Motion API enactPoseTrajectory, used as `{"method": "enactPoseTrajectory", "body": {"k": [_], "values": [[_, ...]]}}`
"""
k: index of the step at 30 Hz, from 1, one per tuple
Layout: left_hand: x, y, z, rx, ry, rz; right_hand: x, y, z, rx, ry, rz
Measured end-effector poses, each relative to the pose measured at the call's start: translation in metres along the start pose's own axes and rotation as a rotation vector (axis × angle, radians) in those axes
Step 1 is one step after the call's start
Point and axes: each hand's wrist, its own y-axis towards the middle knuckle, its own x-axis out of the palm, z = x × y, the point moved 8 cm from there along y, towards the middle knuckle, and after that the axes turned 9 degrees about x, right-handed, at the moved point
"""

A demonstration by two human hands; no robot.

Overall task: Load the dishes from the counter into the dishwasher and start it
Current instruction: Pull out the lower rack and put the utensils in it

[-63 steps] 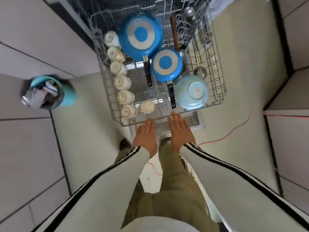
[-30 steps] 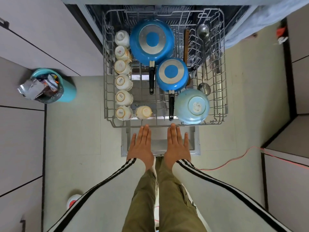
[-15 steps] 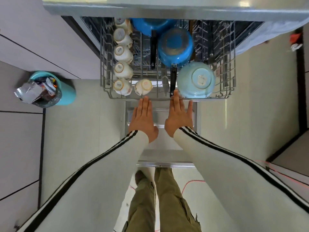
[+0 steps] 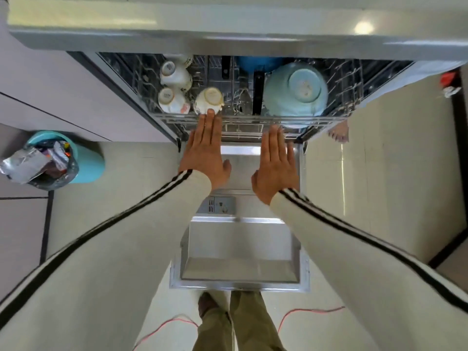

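The wire dishwasher rack (image 4: 336,115) sits mostly inside the machine under the counter edge (image 4: 228,24). At its front stand upturned white cups (image 4: 174,98), one cream cup (image 4: 209,99) and a light blue bowl (image 4: 295,89); only the black handles (image 4: 257,93) of the blue pans show, the rest is hidden under the counter. My left hand (image 4: 205,153) and my right hand (image 4: 276,160) lie flat with straight fingers, fingertips at the rack's front rail. The open door (image 4: 240,249) lies below my arms.
A teal waste bin (image 4: 58,160) full of wrappers stands on the floor at the left. A red cable (image 4: 309,312) runs over the tiles near my feet. Another person's bare foot (image 4: 339,133) shows right of the rack. Cabinet fronts line both sides.
Both flat hands have moved forward and the rack has slid further into the dishwasher; the pans and the rear cups have gone under the counter edge.
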Motion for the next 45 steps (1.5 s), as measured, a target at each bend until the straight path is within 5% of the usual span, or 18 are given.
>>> {"method": "enactPoseTrajectory", "body": {"k": [6,17,22,25,33,45], "values": [[-0.025,0.06,-0.024,0.001,0.07,0.006,-0.015,0.076,0.009,-0.065,-0.13,0.05],[-0.016,0.057,-0.027,0.037,0.132,0.053,-0.013,0.074,0.008,-0.052,-0.058,0.09],[0.005,0.035,-0.018,0.144,0.187,0.19,0.019,0.062,-0.002,-0.183,-0.084,0.005],[0.051,0.028,-0.013,0.249,0.186,0.077,0.056,0.066,-0.008,-0.207,-0.104,-0.124],[0.134,0.104,-0.044,0.043,0.05,-0.269,0.122,0.152,-0.023,-0.122,-0.092,-0.328],[0.185,0.141,-0.039,-0.037,-0.025,-0.236,0.16,0.167,-0.013,-0.096,0.029,-0.329]]}}
